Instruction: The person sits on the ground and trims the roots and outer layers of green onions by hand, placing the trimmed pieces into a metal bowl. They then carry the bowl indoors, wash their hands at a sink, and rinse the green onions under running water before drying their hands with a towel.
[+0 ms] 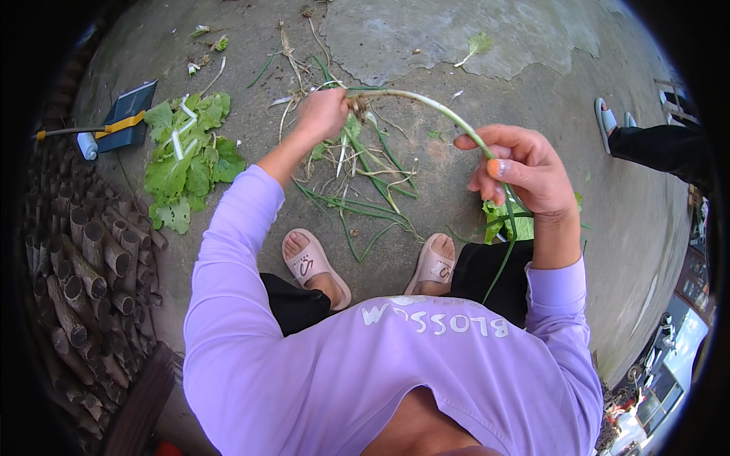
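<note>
A long scallion (433, 102) arches between my two hands, white toward the left and green toward the right. My left hand (322, 115) is closed in a fist at its root end, where brownish roots stick out. The fingers of my right hand (528, 171) pinch the green stalk, and its thin leaves hang down past my wrist toward my knee. On the ground beneath lies a loose scatter of scallion leaves and pale stripped roots (365, 178). A leafy green vegetable (498, 216) shows partly behind my right hand.
Broad green leaves (182, 163) lie in a pile at left, near a blue dustpan (131, 114) with a yellow edge. Stacked logs (91, 266) fill the left side. My feet in pink slippers (315, 262) rest on concrete. Another person's leg (658, 148) is at far right.
</note>
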The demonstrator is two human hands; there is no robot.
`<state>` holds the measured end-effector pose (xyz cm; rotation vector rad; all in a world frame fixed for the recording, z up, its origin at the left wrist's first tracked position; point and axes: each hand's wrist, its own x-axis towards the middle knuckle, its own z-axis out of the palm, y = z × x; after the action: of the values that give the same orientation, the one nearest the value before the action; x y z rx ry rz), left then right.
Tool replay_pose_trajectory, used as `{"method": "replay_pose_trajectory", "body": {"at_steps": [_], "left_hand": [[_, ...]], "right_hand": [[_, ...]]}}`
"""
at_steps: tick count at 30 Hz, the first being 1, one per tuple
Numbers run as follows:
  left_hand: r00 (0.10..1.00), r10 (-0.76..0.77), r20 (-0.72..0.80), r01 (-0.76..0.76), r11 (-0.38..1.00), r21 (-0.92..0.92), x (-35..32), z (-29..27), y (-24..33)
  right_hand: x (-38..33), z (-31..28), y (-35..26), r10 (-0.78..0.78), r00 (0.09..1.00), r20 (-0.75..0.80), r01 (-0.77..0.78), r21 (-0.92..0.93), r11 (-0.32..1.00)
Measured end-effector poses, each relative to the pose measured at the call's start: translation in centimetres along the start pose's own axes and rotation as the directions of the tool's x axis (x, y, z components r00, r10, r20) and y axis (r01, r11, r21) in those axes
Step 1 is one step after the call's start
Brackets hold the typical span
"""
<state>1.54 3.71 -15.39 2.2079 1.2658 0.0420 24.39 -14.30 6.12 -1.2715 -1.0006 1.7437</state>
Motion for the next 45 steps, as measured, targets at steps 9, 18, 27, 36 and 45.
{"method": "replay_pose_trajectory", "body": {"at_steps": [9, 18, 27, 36, 45], "left_hand": [[0.989, -0.14, 0.056, 0.111, 0.927, 0.359, -0.1, -0.2, -7.9], [0.925, 0.377, 0.041, 0.088, -0.107, -0.99, -7.6, -6.5, 12.8], [0.96, 0.279, -0.014, -0.05, 0.121, -0.991, -7.7, -5.9, 14.0], [0.908, 0.363, 0.212, 0.037, 0.432, -0.901, -7.8, -7.4, 11.9], [0.865, 0.38, 0.329, 0.179, 0.378, -0.908, -8.4, -8.3, 9.6]], "right_hand": [[0.2, -0.4, 1.2, -0.169, 0.986, -0.012, 0.168, 0.162, 0.972], [2.5, 2.4, 3.0, -0.118, 0.991, 0.057, 0.094, 0.325, 0.941], [3.1, 3.5, 4.5, -0.184, 0.881, -0.436, 0.103, -0.204, 0.973], [3.0, 2.8, 4.6, 0.199, 0.961, -0.19, -0.105, 0.414, 0.904], [2.9, 3.9, 4.5, 0.254, 0.966, -0.039, -0.184, 0.583, 0.792]]}}
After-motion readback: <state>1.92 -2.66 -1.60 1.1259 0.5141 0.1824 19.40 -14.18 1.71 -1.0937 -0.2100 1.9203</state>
